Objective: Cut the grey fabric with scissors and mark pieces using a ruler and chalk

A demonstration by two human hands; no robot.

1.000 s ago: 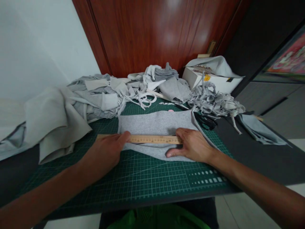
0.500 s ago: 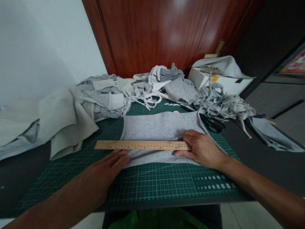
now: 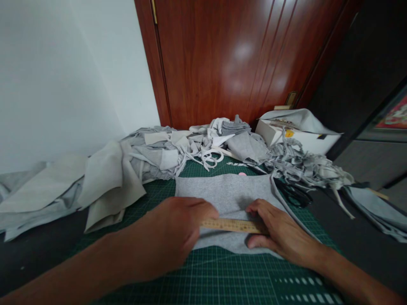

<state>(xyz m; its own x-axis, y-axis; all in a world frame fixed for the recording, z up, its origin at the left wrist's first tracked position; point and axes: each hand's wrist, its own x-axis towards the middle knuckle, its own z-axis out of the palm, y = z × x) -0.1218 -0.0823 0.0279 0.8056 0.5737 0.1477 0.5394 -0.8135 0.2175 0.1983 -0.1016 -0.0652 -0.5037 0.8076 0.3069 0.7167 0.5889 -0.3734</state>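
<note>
- Gripping the ruler [image 3: 233,225] with your left hand [image 3: 179,231], your right hand [image 3: 278,231] spread over its end.
- It seems light, stiff: hold both ends.
- Cloth [image 3: 219,191] looks soft: press flat.

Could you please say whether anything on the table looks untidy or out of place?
The strips look untidy: they lie tangled before the box, one end trailing onto the table, unlike the spread cloth under the ruler. Nothing looks spilled.

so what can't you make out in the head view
Head view: part of the wooden ruler, hidden by the left hand.
Head view: its right end, hidden by the right hand.
Head view: its numbers, too small and blurred.
Head view: colourful picture, cut off by the right edge.
</note>
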